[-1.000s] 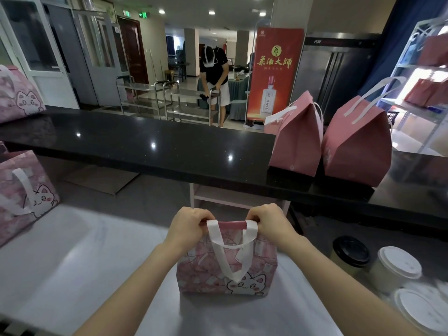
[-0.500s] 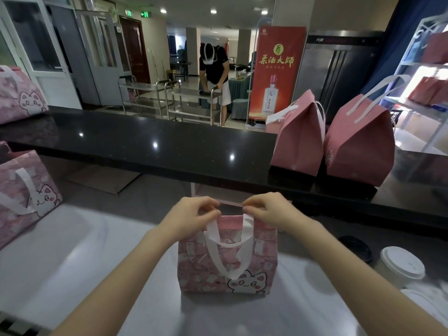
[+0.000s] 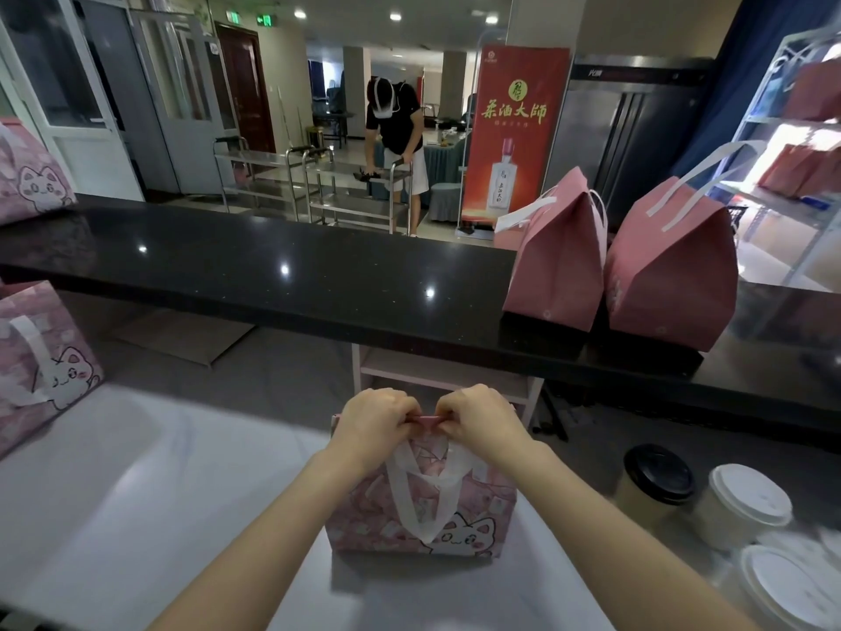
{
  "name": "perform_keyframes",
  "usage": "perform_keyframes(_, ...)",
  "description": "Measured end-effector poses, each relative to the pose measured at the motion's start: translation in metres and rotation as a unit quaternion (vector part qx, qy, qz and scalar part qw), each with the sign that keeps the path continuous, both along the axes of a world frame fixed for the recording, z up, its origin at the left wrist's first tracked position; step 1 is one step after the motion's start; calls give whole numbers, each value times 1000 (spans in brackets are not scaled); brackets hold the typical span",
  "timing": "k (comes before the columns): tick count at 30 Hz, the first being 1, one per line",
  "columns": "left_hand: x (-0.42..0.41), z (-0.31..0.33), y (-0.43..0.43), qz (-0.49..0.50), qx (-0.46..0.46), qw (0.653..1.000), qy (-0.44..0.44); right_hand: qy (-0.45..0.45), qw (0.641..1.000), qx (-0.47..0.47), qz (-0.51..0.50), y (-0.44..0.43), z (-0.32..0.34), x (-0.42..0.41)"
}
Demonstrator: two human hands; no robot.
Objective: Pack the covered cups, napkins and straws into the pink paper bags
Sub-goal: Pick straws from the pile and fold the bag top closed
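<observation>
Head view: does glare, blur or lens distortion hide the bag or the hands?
Head view: no. Wide-angle bending curves the black counter, small glints dot it, and the shelf at far right is blown out. The left hand, right hand and cat-print bag are sharp and evenly lit.

The pink bag (image 3: 421, 516) looks like matt printed paper with a flat white ribbon handle (image 3: 425, 489). The worktop (image 3: 136, 494) is smooth and pale with a soft sheen. The black counter (image 3: 273, 271) is polished, glossy stone. The cups' lids (image 3: 751, 494) look like smooth plastic.
</observation>
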State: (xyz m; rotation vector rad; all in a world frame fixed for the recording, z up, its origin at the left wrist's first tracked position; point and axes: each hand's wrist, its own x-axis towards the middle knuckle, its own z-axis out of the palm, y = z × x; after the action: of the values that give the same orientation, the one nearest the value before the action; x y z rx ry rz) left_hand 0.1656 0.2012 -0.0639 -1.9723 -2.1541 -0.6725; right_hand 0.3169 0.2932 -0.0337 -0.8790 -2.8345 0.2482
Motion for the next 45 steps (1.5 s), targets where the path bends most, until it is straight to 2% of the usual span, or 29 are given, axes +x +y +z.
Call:
perform_keyframes(3,-8,5,-8,-2,-14,1000,-18,29,998,-47,-3,6,4,14)
perform_keyframes(7,-31,8,-35,21,-19,992,-119,73,987,-143,-20,27,11,55)
perform_keyframes(12,-54,2,-62,70,-53,986,-141,12,994,-105,-29,43,10,88)
perform_keyframes(16,-49,1,-68,91,-24,985,-147,63,990,-101,-72,37,1,82)
perform_keyframes(23,-40,-7,-82,116,44,985,-124,96,987,-72,-109,34,-6,60)
perform_keyframes(27,-31,-13,-96,134,80,976,-150,138,979,-79,-128,30,-13,44)
perform_keyframes(30,-15,-19,-105,168,125,959,-192,170,973,-108,-112,22,-20,45)
perform_keyframes(34,24,-34,-113,213,195,925,-248,212,968,-95,-99,-4,-43,63)
perform_keyframes(38,70,-48,-113,218,250,885,-327,231,960,-138,-79,-48,-77,82)
perform_keyframes(43,123,-58,-112,239,304,827,-408,264,931,-250,-34,-101,-107,97)
perform_keyframes(45,137,-60,-119,196,298,825,-438,273,913,-303,-13,-112,-117,102)
